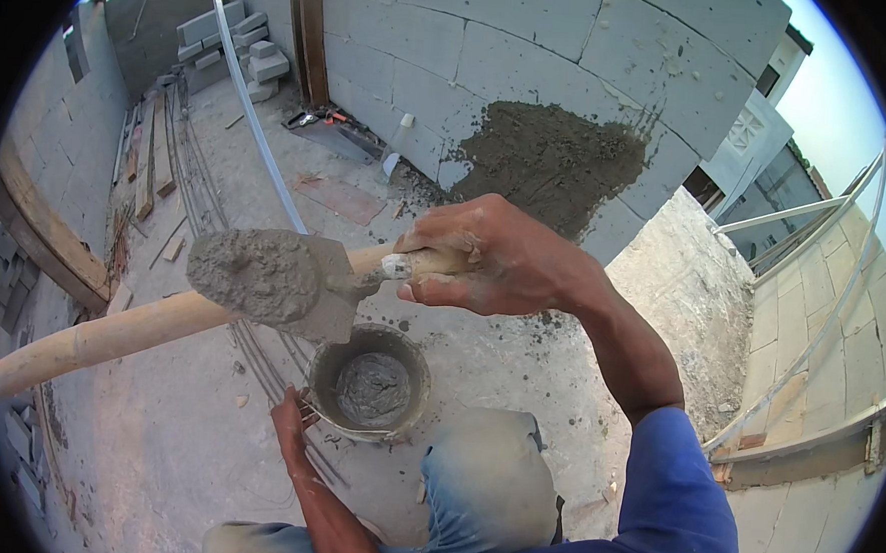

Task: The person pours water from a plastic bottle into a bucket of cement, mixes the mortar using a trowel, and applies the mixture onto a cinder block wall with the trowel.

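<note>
The right hand (494, 259) is closed in a full grip around the wooden handle of a trowel (292, 281), whose blade, loaded with wet grey mortar, is held level at the hand's 9 o'clock. The left hand (290, 419) is placed at the rim of a round bucket (326, 366) of mortar; whether its fingers are curled cannot be told. The bucket is located directly below the blade, at 6 o'clock. A mortar patch (554, 162) is seen on the block wall (535, 41) at the right hand's 12 o'clock. A pale pole (99, 337) is laid at the bucket's 9 o'clock, and stacked blocks (240, 46) at 11 o'clock.
</note>
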### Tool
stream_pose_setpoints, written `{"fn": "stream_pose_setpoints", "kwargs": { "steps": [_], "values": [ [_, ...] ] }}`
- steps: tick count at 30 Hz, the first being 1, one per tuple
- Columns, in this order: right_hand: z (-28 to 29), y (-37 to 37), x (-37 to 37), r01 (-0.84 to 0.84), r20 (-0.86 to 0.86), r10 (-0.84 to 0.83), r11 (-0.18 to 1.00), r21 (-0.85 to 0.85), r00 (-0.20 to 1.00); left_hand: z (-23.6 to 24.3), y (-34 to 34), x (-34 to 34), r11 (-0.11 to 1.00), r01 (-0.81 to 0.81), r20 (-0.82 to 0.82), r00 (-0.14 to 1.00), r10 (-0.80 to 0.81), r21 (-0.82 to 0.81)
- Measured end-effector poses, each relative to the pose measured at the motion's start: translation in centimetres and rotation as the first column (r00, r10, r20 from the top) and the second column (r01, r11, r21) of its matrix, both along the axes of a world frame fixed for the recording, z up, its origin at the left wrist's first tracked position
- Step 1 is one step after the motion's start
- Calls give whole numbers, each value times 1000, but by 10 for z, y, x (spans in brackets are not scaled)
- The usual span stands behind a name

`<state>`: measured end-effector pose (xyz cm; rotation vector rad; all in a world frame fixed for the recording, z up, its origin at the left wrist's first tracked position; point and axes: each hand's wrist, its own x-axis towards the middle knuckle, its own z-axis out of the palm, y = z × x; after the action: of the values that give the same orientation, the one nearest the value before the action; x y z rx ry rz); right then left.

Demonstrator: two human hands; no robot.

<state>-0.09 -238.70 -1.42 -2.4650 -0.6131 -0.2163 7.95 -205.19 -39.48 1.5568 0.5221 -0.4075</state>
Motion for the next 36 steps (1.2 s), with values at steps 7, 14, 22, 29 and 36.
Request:
{"fn": "stream_pose_setpoints", "kwargs": {
  "steps": [7,14,22,29,36],
  "values": [
    [23,-84,28,145,-419,194,745,651,887,-5,30,11,987,-161,39,986,161,-6],
    [-76,-197,-48,589,82,-960,230,774,267,13,10,3,991,126,-15,992,-126,51],
    [-180,-79,-122,829,-401,-765,558,-25,503,-15,-12,26,951,156,155,967,-202,268],
    [-282,-21,-58,292,-138,-480,712,-638,866,62,-71,-13,930,291,212,917,-338,226],
    [-327,-15,-57,182,-339,-376,855,-485,862,88,-90,-36,903,354,252,876,-412,244]
  ]
}}
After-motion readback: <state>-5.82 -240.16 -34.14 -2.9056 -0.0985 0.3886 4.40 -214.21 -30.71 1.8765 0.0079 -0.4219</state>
